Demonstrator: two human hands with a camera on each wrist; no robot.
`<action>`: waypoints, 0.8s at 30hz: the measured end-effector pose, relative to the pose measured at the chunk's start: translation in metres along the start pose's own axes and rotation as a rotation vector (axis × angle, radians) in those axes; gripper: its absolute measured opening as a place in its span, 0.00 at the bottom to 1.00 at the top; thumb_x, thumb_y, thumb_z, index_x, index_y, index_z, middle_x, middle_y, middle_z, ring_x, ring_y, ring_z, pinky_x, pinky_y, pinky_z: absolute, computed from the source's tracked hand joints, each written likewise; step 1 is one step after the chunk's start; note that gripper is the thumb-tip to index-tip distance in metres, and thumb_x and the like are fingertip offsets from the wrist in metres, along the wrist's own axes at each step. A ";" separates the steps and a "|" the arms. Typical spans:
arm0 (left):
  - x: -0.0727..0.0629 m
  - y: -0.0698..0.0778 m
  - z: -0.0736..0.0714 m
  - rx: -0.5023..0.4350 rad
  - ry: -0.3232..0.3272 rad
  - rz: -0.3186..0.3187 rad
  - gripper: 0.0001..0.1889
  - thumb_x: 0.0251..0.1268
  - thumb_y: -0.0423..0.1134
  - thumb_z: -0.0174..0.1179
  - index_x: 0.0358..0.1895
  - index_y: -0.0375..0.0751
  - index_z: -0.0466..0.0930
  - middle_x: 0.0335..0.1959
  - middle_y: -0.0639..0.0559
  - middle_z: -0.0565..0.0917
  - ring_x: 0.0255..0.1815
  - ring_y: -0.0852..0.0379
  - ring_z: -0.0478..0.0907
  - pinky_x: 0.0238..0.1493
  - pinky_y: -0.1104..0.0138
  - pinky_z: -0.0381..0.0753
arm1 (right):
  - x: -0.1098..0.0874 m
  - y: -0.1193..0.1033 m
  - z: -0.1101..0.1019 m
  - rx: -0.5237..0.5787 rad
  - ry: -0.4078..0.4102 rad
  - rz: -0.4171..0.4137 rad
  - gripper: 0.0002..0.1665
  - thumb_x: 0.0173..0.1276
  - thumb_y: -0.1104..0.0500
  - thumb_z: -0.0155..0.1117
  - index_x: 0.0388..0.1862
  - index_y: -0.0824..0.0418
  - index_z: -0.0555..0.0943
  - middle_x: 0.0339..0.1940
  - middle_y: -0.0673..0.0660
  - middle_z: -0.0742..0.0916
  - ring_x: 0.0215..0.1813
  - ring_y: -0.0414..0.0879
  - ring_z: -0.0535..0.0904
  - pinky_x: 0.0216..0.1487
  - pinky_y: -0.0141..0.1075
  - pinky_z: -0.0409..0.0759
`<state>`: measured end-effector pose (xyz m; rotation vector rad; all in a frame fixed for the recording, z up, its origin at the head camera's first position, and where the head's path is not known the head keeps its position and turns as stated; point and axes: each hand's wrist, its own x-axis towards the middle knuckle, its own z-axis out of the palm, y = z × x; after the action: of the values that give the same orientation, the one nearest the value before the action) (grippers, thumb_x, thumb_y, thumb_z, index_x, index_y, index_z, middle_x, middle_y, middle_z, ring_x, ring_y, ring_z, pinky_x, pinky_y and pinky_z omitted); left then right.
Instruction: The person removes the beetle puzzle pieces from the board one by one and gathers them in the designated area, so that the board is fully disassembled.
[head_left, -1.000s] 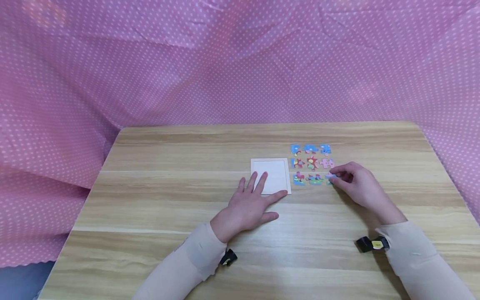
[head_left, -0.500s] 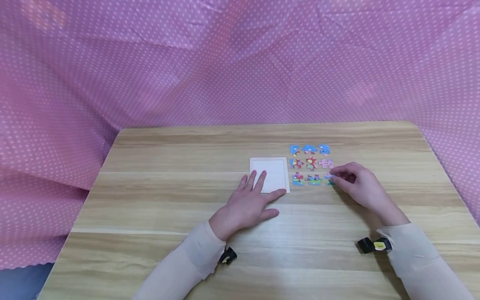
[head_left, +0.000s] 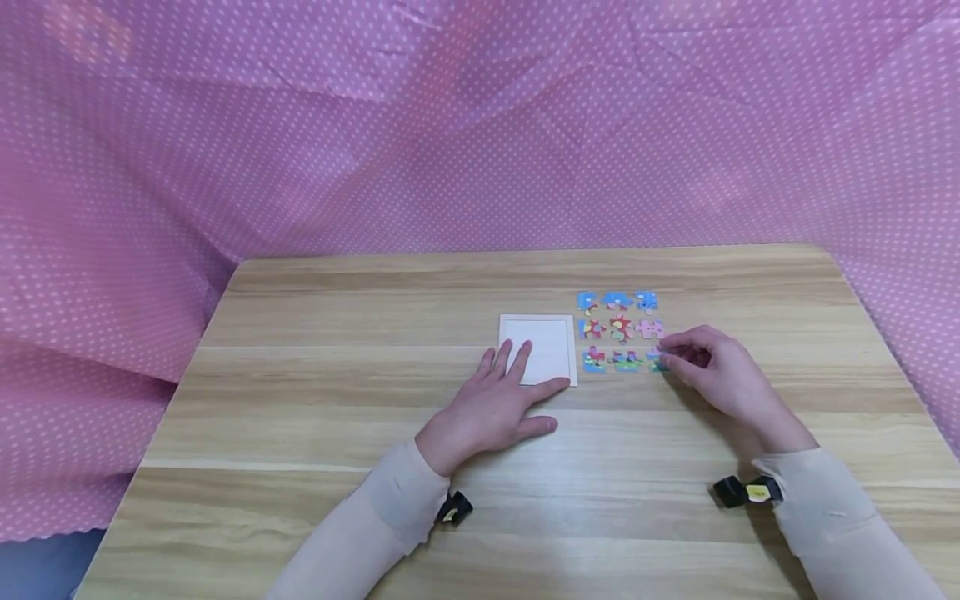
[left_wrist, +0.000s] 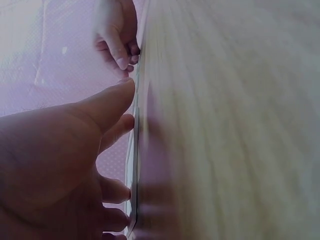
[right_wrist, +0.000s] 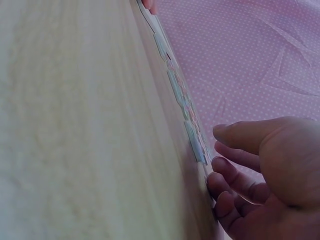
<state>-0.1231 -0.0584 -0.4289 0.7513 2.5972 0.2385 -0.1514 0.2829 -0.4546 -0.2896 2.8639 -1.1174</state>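
My left hand (head_left: 491,408) lies with fingers spread on the lower left part of a white square puzzle frame (head_left: 555,346). Right of the frame, several jigsaw pieces (head_left: 621,327) lie apart in three rows, blue on top, red and pink in the middle, green below. My right hand (head_left: 712,367) is at the lower right jigsaw piece (head_left: 654,362), fingers bent and thumb apart from the index finger. In the right wrist view that piece (right_wrist: 194,142) lies flat by the fingertips, and I see no pinch. The left wrist view shows my left fingertips (left_wrist: 115,190) on the frame's edge.
A wooden table (head_left: 315,383) carries everything. Pink dotted cloth (head_left: 480,150) hangs behind it and at the sides. Black wrist cameras (head_left: 454,508) sit at both cuffs, close above the tabletop.
The pieces and the frame show slightly further left in the head view. Both hands keep nearly the same place and pose.
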 end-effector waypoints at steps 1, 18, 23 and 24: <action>0.000 0.000 0.000 0.002 0.002 -0.001 0.31 0.82 0.66 0.52 0.84 0.76 0.62 0.91 0.35 0.47 0.91 0.29 0.39 0.91 0.41 0.40 | 0.000 0.000 0.000 -0.002 -0.002 0.003 0.14 0.76 0.60 0.72 0.56 0.63 0.89 0.47 0.60 0.88 0.41 0.41 0.77 0.39 0.26 0.76; -0.002 -0.010 -0.011 -0.020 0.247 0.029 0.33 0.87 0.63 0.45 0.85 0.55 0.64 0.91 0.39 0.51 0.92 0.39 0.46 0.91 0.44 0.38 | 0.000 -0.015 0.001 0.067 0.049 0.000 0.19 0.84 0.55 0.63 0.63 0.64 0.86 0.57 0.66 0.90 0.47 0.25 0.77 0.46 0.17 0.76; -0.004 -0.015 -0.014 0.009 0.378 0.026 0.31 0.89 0.58 0.44 0.83 0.47 0.68 0.89 0.37 0.57 0.91 0.38 0.50 0.91 0.43 0.43 | -0.004 -0.027 0.004 0.068 0.132 -0.064 0.17 0.85 0.56 0.60 0.63 0.63 0.86 0.54 0.62 0.90 0.49 0.28 0.77 0.47 0.18 0.73; -0.005 -0.015 -0.014 0.011 0.402 0.019 0.31 0.89 0.58 0.45 0.83 0.46 0.68 0.89 0.38 0.57 0.91 0.39 0.50 0.91 0.43 0.42 | -0.004 -0.030 0.006 0.062 0.150 -0.083 0.17 0.85 0.57 0.60 0.63 0.63 0.86 0.54 0.62 0.90 0.51 0.31 0.78 0.47 0.19 0.74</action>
<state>-0.1331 -0.0747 -0.4185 0.8013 2.9698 0.4189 -0.1417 0.2584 -0.4385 -0.3388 2.9632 -1.2934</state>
